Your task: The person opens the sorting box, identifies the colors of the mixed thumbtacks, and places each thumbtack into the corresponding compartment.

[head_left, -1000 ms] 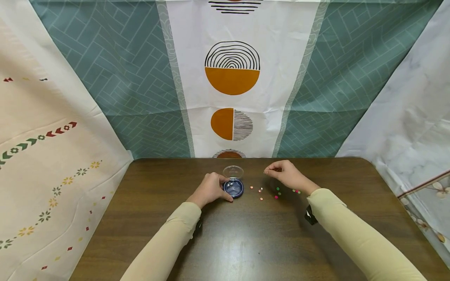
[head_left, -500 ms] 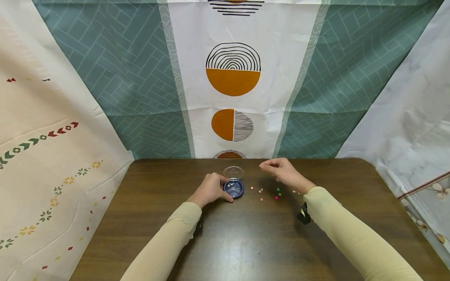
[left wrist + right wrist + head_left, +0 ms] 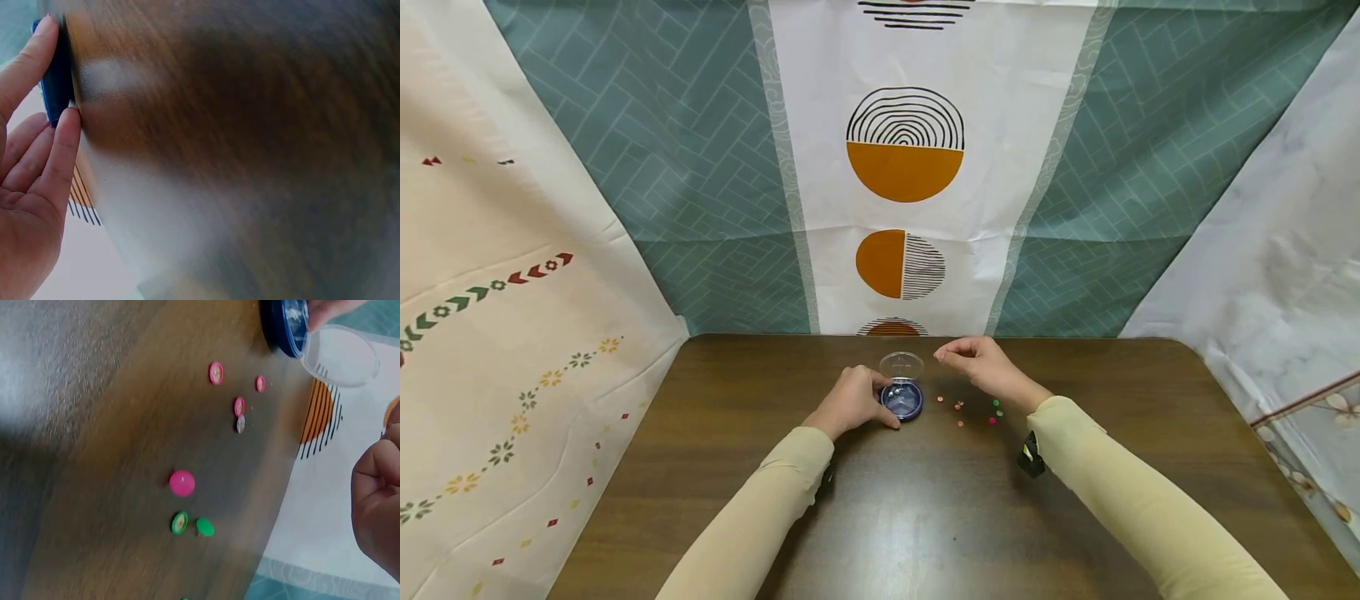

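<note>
My left hand grips a round blue case from its left side, thumb at the near edge and fingers behind. Its clear lid stands open at the back. Dividers split the inside, and small shiny bits lie in the back left part. In the left wrist view the thumb and fingers span the case's blue side. My right hand hovers just right of the lid, thumb and fingertips brought together; I cannot tell what is between them. In the right wrist view the fingertips are cut off.
Small button-like discs lie scattered on the brown table right of the case: a pink disc, a green disc, several reddish-rimmed ones and a pale one. A patterned cloth hangs behind the table.
My right hand has moved left toward the case and its open lid, fingertips still together. The left hand keeps its grip on the case in the same place.
</note>
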{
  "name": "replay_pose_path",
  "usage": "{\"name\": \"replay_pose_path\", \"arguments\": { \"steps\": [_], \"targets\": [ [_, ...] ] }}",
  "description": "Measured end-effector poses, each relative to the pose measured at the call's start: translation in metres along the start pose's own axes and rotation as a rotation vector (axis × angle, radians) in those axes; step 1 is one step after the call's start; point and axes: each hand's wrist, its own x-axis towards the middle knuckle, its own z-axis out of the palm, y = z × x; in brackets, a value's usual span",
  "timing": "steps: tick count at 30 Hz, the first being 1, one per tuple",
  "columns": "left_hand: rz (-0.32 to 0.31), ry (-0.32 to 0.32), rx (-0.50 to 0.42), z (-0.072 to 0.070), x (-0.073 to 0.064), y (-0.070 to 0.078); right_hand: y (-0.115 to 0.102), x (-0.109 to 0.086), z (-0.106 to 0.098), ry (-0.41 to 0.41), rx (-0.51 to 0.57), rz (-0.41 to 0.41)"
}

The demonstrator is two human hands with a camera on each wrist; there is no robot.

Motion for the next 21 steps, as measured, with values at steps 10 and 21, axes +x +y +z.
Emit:
{"name": "replay_pose_path", "arguments": {
  "steps": [10,21],
  "targets": [
    [0.011,-0.001,0.005,0.001,0.002,-0.005,0.002,0.008,0.024,-0.079,-0.122,-0.119],
    [-0.019,-0.022,-0.015,-0.001,0.0,-0.002,-0.002,0.013,0.053,-0.111,-0.299,-0.158]
  ]
}}
